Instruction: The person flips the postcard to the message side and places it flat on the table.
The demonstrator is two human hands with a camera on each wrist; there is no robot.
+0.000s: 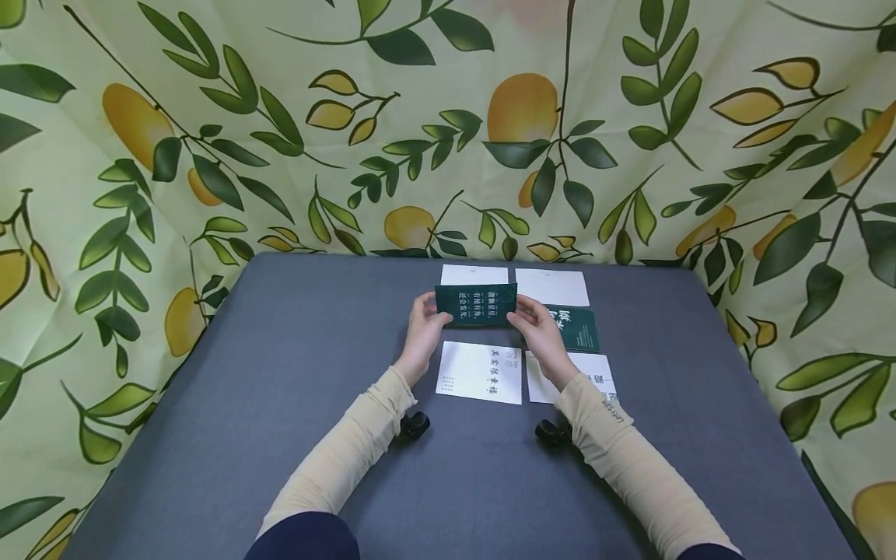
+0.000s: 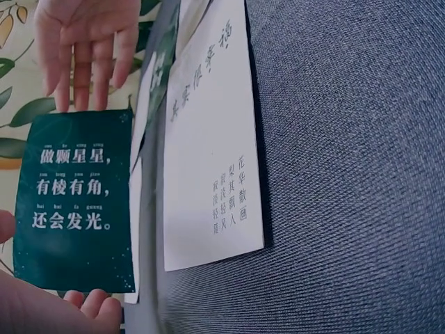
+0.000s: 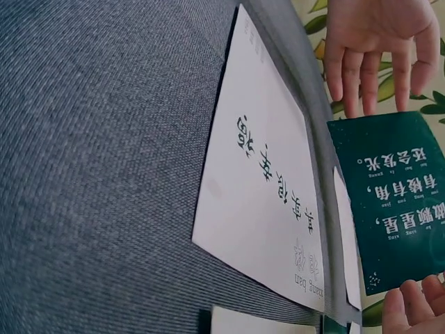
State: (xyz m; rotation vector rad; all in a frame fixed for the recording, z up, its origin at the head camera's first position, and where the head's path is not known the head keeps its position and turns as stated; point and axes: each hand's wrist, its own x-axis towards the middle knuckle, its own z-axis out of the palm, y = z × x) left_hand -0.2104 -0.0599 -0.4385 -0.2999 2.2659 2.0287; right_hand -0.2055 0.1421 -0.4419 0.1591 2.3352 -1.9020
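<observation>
Between both hands is a dark green card [image 1: 465, 306] with white Chinese lettering, raised above the table. My left hand [image 1: 420, 336] holds its left edge, and my right hand [image 1: 547, 342] holds the right edge; both thumbs are near its lower corners. The left wrist view shows the card's printed face [image 2: 73, 240] close up, with the right hand's fingertips at its far edge. Below it on the table lies a white card [image 1: 465, 369] with a dark line of characters. Another white card [image 1: 540, 383] lies partly under my right wrist.
Two white cards, one at the back left [image 1: 474, 275] and one at the back right [image 1: 553, 286], lie in a row. A second green card [image 1: 582, 333] lies right of my right hand. The grey table [image 1: 294, 373] ends at a leaf-patterned cloth [image 1: 448, 179].
</observation>
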